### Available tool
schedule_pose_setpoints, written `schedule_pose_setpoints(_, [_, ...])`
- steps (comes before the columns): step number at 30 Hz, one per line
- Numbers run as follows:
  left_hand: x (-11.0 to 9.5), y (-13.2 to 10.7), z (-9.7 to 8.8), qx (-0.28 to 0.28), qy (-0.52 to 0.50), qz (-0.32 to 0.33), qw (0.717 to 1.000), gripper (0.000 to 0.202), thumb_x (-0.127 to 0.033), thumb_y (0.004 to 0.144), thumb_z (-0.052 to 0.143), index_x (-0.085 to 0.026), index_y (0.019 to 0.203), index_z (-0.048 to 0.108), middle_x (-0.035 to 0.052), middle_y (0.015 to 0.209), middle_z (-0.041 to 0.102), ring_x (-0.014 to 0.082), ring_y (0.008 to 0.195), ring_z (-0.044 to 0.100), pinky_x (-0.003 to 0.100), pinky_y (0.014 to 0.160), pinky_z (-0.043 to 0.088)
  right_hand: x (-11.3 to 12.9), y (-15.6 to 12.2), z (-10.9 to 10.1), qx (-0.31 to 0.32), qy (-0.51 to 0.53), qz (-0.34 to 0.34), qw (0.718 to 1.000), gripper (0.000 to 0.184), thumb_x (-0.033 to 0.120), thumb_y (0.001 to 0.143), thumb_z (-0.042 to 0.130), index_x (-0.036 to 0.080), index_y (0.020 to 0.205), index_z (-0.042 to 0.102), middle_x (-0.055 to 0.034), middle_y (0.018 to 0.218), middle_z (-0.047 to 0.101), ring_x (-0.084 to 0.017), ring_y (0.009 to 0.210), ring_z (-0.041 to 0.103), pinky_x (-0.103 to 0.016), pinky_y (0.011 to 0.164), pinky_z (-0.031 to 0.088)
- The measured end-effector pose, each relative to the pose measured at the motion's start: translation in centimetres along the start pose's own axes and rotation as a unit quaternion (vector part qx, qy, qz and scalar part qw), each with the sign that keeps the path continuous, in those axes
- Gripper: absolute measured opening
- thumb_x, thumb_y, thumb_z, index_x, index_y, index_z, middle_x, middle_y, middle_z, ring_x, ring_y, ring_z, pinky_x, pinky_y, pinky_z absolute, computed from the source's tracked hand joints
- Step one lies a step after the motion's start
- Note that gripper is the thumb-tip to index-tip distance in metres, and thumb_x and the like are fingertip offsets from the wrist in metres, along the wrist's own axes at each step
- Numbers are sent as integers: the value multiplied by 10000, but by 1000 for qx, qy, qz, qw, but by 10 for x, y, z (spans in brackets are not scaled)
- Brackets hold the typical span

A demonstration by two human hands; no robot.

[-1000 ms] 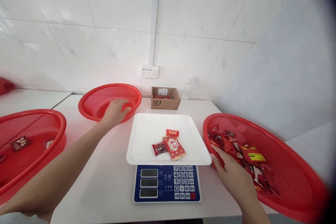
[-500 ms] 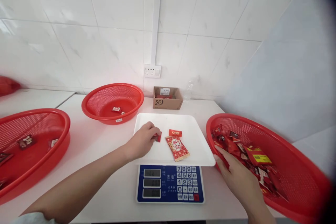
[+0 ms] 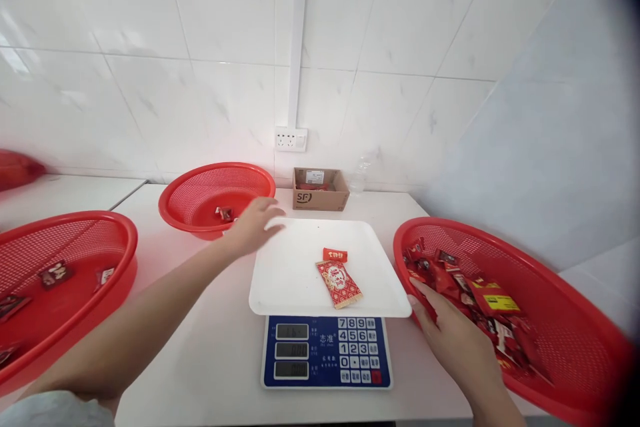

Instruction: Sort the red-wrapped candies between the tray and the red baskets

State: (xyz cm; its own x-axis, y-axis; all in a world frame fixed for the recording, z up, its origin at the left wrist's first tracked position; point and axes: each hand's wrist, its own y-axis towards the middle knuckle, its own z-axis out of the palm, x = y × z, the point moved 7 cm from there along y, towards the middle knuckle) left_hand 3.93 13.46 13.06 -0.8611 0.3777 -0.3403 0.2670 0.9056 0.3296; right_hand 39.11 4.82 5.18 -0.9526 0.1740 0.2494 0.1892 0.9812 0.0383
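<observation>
My left hand (image 3: 253, 225) is open, fingers apart with nothing in them, between the back red basket (image 3: 170, 210) and the scale's white tray (image 3: 290, 280). A few small wrapped packets (image 3: 225, 213) lie in that basket. On the tray are a small red packet (image 3: 335, 254) and a larger red patterned packet (image 3: 339, 283). My right hand (image 3: 453, 333) grips the near rim of the right red basket (image 3: 565, 307), beside the tray's right corner. Several red packets and a red and yellow packet (image 3: 495, 297) lie inside; part of the right fingers is hidden.
Below the tray, the scale's blue panel (image 3: 327, 353) faces me. Another red basket (image 3: 127, 260) with several packets stands at the left. Behind the tray are a cardboard box (image 3: 320, 199) and a clear plastic bottle (image 3: 359, 177), close to the tiled wall.
My left hand has moved from above the tray up and left towards the back basket, and the small red packet has left its fingers. My right hand stays on the basket rim.
</observation>
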Motion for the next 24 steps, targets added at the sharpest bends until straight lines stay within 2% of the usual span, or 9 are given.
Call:
schedule_pose_setpoints(2, [-47,-9,26,100,-46,107,988,341,-333,819,578,-279,1155,589,39,1370,486,247,1315,346,422,1066,315,0,0,-1,-4,-1,0,1000,546,492,902,230,235,1293,510,-73,1278,583,-283,1096,586,-391,779,511])
schedule_pose_setpoints(4, [-87,-22,50,210,-78,203,953,472,-288,838,549,-285,1303,467,32,1448,400,248,1392,201,450,1100,249,1,0,-1,-7,-4,-1,1000,537,485,904,236,236,1289,515,-82,1259,596,-291,1079,595,-400,763,514])
schedule_pose_setpoints(6, [-111,-31,67,289,-81,260,918,536,-270,857,507,-244,1377,377,51,1481,346,262,1414,101,470,1121,178,1,-1,-2,-11,-1,-8,1000,528,478,905,246,238,1295,509,-85,1259,595,-296,1075,595,-404,748,518])
schedule_pose_setpoints(8, [-122,-34,79,323,-65,287,899,527,-300,879,471,-185,1383,370,94,1476,348,282,1413,90,475,1126,137,2,-1,-2,-10,6,-11,1000,521,472,906,255,238,1298,507,-83,1263,593,-297,1083,591,-408,756,517])
schedule_pose_setpoints(11, [-127,-31,86,311,-41,299,901,471,-333,877,492,-169,1317,448,134,1373,464,292,1356,275,429,1088,234,0,-1,-2,-9,22,-11,1000,513,470,903,274,231,1285,521,-86,1260,594,-297,1096,583,-412,781,511])
schedule_pose_setpoints(14, [-120,-29,86,280,-24,231,932,432,-333,819,589,-181,1216,515,129,1190,561,289,1144,502,381,925,413,-3,2,-1,-15,37,-14,999,509,473,898,296,223,1275,530,-94,1258,594,-297,1097,583,-418,790,512])
schedule_pose_setpoints(18, [-102,-37,71,226,-21,130,965,348,-242,820,565,-167,1157,519,131,1114,542,284,965,575,399,795,469,7,7,-5,-78,14,-58,995,505,410,892,329,146,1278,518,-145,1290,554,-324,1171,514,-484,903,454])
schedule_pose_setpoints(21, [-77,-42,50,140,-122,12,983,345,-233,818,553,-208,1159,502,86,1106,517,227,918,585,356,800,476,44,8,-13,-136,11,-154,979,478,373,892,358,113,1251,537,-172,1313,521,-327,1242,432,-501,1003,367])
schedule_pose_setpoints(24, [-50,-49,35,58,-229,-89,968,389,-284,787,594,-235,1162,505,69,1151,517,224,1001,559,351,868,457,98,10,-7,-73,49,-267,960,416,340,905,394,184,1268,525,-120,1311,535,-276,1235,451,-457,1009,385])
